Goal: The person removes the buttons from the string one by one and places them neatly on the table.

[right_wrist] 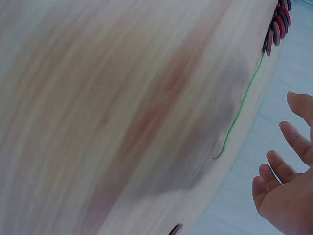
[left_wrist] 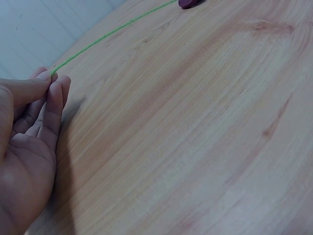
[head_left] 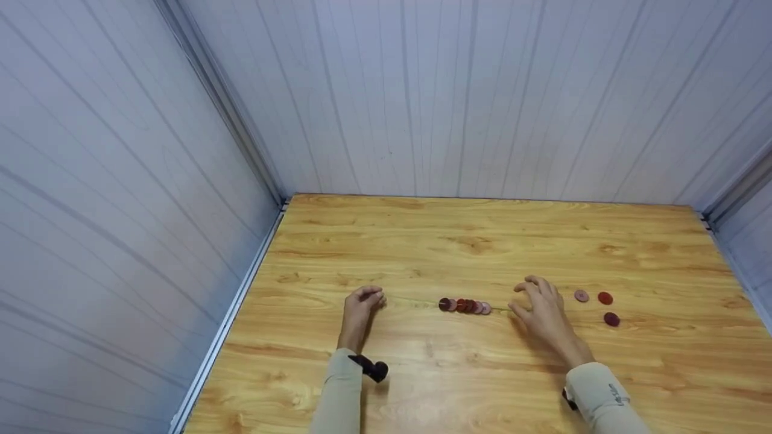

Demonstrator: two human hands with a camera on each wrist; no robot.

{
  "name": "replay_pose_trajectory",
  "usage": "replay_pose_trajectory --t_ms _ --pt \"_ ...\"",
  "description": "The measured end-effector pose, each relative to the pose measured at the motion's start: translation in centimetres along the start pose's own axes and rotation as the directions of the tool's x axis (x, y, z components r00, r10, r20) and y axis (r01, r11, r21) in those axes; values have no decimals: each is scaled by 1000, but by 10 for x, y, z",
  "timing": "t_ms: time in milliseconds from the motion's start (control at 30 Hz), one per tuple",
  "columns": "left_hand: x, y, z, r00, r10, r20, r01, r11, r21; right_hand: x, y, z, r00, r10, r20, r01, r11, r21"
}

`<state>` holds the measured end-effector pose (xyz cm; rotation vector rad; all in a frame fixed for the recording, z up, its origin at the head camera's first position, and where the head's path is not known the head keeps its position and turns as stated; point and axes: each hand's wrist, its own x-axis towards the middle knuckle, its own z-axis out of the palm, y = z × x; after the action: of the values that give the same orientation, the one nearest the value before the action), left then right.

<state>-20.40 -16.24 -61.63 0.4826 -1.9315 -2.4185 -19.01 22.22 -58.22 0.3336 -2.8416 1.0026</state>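
Note:
Thumb and fingertips of my left hand (head_left: 362,308) pinch one end of a green string (left_wrist: 108,35) at the left. Along the string, in the middle of the table, several buttons (head_left: 469,306) are threaded in an overlapping row, dark purple, pink and red. The string's other end comes out to the right of the row and lies loose on the wood in the right wrist view. Close by that end, my right hand (head_left: 546,313) hovers with its fingers spread and relaxed, holding nothing.
To the right of my right hand lie three loose buttons: a pink one (head_left: 581,295), a red one (head_left: 605,298) and a dark purple one (head_left: 611,319). White panel walls (head_left: 434,108) enclose the wooden table (head_left: 422,241) at the back and sides.

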Motion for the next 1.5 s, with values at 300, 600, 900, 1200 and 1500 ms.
replay_pose_trajectory --t_ms 300,600,900,1200,1500 --pt "1 -1 0 1000 5 -12 -5 1000 12 2 -9 17 999 -38 30 38 999 -2" --pt "0 0 0 1000 -2 -12 2 1000 4 5 -15 30 995 -69 66 69 998 -3" --pt "0 -1 -1 1000 14 -7 -14 1000 21 7 -18 39 992 -84 90 85 996 -6" --pt "-4 6 -1 999 -22 28 22 1000 -11 9 -20 43 991 -75 109 76 997 -8" --pt "-2 1 0 1000 3 -6 -3 1000 24 9 -20 43 992 -93 87 95 995 -17"
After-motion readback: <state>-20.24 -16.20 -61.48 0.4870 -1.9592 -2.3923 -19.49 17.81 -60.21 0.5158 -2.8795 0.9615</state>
